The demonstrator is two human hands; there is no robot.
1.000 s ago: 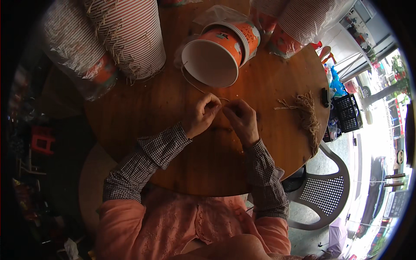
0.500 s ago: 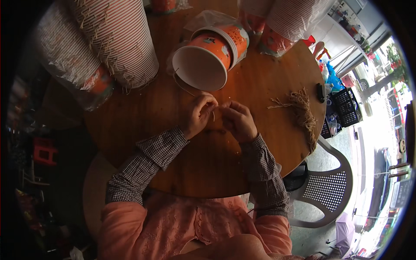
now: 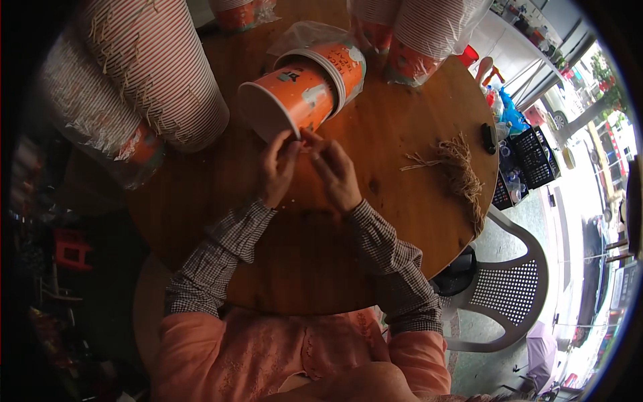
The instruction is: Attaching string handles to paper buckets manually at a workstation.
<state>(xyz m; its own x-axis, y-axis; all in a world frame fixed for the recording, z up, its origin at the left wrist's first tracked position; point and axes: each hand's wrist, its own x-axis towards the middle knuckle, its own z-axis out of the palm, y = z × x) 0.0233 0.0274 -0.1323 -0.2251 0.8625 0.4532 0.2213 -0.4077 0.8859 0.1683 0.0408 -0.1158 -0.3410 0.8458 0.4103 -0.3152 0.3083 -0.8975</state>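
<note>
At the orange bucket (image 3: 293, 94), left grip (image 3: 287, 142) pinching its rim (image 3: 284, 109), right grip (image 3: 312, 144) half-curled, hold unclear

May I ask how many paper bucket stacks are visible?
6: an orange stack lying centrally; a wrapped stack far left; a striped stack beside it; a cropped stack, top; a wrapped orange stack and its left neighbour, upper right. Others may be hidden.

head-worn fisheye view, facing steeply down onto wooden tabletop (image 3: 429, 201), fairly close above
</note>
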